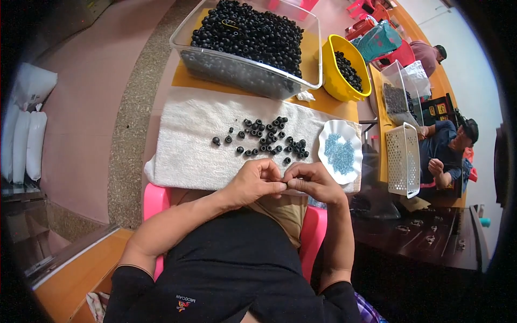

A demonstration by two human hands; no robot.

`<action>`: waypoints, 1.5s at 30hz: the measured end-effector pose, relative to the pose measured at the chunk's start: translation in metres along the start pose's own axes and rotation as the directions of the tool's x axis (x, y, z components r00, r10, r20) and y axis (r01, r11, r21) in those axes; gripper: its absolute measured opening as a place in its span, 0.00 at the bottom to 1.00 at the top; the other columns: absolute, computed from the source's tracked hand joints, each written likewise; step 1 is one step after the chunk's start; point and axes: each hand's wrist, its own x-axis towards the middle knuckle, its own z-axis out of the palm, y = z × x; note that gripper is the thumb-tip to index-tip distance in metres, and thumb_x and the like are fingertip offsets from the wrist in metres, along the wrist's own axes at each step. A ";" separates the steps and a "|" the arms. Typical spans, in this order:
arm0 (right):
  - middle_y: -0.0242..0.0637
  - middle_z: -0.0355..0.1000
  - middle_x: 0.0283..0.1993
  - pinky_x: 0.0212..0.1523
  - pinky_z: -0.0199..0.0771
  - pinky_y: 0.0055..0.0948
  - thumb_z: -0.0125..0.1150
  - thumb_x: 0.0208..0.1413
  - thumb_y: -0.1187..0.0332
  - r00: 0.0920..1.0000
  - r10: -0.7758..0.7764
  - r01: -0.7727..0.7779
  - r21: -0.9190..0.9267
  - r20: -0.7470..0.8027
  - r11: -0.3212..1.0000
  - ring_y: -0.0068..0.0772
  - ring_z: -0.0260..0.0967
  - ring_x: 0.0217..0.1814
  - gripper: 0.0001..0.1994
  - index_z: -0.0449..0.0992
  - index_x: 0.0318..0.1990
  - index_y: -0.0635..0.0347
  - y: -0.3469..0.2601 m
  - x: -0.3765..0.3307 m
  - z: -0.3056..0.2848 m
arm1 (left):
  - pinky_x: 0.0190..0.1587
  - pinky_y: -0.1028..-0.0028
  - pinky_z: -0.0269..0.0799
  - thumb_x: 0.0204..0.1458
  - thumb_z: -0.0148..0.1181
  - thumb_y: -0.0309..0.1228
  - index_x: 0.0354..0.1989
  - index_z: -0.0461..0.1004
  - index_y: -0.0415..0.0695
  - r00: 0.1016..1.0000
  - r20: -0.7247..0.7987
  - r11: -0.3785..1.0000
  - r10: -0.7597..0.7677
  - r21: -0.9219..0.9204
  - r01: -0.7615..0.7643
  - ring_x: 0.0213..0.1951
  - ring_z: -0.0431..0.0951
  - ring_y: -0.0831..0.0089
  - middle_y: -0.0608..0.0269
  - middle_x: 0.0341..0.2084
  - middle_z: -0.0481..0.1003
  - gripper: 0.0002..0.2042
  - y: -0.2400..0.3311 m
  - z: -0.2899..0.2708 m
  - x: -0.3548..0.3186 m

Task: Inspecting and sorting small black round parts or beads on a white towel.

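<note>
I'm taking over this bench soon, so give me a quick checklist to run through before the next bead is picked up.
1. Left hand and right hand meet fingertip to fingertip: ok.
2. Piece pinched between them: cannot tell, hidden.
3. Loose black beads on white towel, close to the hands: ok.
4. Small blue parts in white dish: ok.
5. Clear bin full of beads: ok.
</note>
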 end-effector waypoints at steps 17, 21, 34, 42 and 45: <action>0.44 0.78 0.33 0.37 0.77 0.28 0.63 0.44 0.84 0.638 -0.648 0.255 -0.680 -0.416 0.688 0.39 0.78 0.35 0.11 0.78 0.37 0.63 0.013 -0.001 0.044 | 0.35 0.77 0.76 0.52 0.63 0.22 0.34 0.69 0.38 0.993 -0.096 0.997 0.064 0.044 -0.060 0.30 0.77 0.77 0.63 0.27 0.75 0.07 0.002 0.000 0.001; 0.45 0.78 0.37 0.38 0.77 0.32 0.64 0.42 0.81 0.591 -0.702 0.231 -0.751 -0.397 0.619 0.43 0.78 0.37 0.15 0.76 0.41 0.64 0.011 0.000 0.055 | 0.36 0.76 0.78 0.52 0.63 0.23 0.34 0.69 0.39 0.992 -0.119 0.999 0.028 -0.021 -0.031 0.32 0.78 0.76 0.63 0.28 0.76 0.07 0.005 0.001 0.000; 0.47 0.76 0.39 0.38 0.78 0.35 0.70 0.39 0.79 0.525 -0.778 0.166 -0.855 -0.345 0.491 0.47 0.77 0.38 0.24 0.71 0.48 0.65 0.015 0.002 0.065 | 0.37 0.74 0.81 0.54 0.61 0.22 0.32 0.68 0.40 0.991 -0.130 0.998 0.040 -0.041 -0.046 0.31 0.80 0.73 0.60 0.29 0.77 0.06 0.011 0.008 -0.004; 0.48 0.76 0.39 0.37 0.78 0.35 0.69 0.40 0.80 0.513 -0.786 0.159 -0.862 -0.345 0.482 0.48 0.76 0.37 0.23 0.71 0.47 0.66 0.014 0.007 0.068 | 0.36 0.76 0.78 0.52 0.63 0.22 0.29 0.69 0.40 0.987 -0.139 0.994 0.086 -0.053 -0.094 0.31 0.80 0.74 0.60 0.26 0.77 0.07 0.009 0.008 -0.004; 0.47 0.76 0.37 0.37 0.78 0.35 0.69 0.39 0.80 0.539 -0.787 0.124 -0.896 -0.300 0.426 0.47 0.76 0.36 0.22 0.71 0.46 0.65 0.007 0.007 0.068 | 0.35 0.77 0.77 0.52 0.63 0.21 0.29 0.69 0.40 0.985 -0.146 0.994 0.087 -0.054 -0.096 0.31 0.79 0.75 0.60 0.26 0.77 0.07 0.007 0.006 -0.003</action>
